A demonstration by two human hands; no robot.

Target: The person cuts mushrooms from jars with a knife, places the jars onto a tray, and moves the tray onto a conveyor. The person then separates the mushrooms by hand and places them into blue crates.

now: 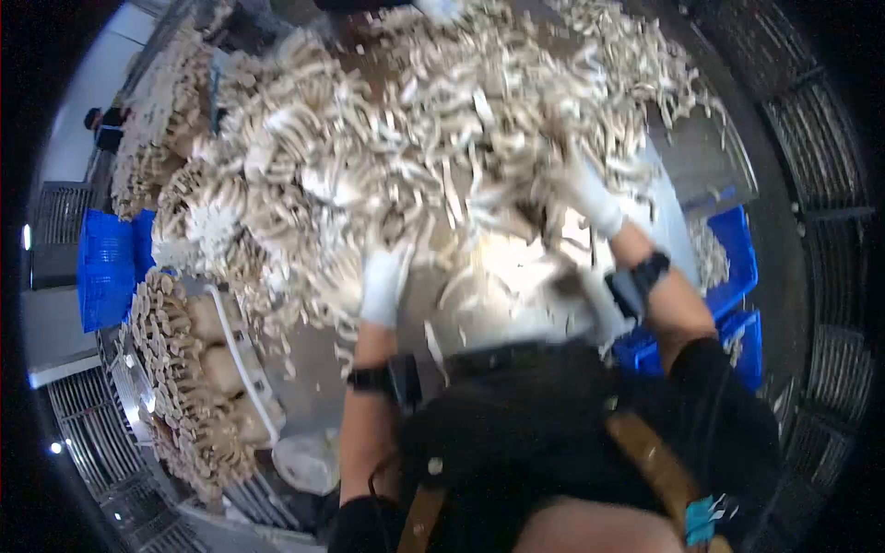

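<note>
A big heap of pale, long-stemmed mushrooms (442, 120) covers a metal table (502, 276). My left hand (383, 281), in a white glove, rests at the near edge of the heap among loose stems. My right hand (590, 198), also in a white glove, is pushed into the mushrooms further right; motion blur hides its fingers. Each of my wrists carries a black band. Whether either hand holds any stems is unclear.
Clusters of mushrooms (180, 369) stand in a rack at the left. Blue crates sit at the left (106, 267) and at the right (733, 267), the right ones holding some mushrooms. A person in dark clothes (103, 124) stands far left. Dark metal grating (820, 184) runs along the right.
</note>
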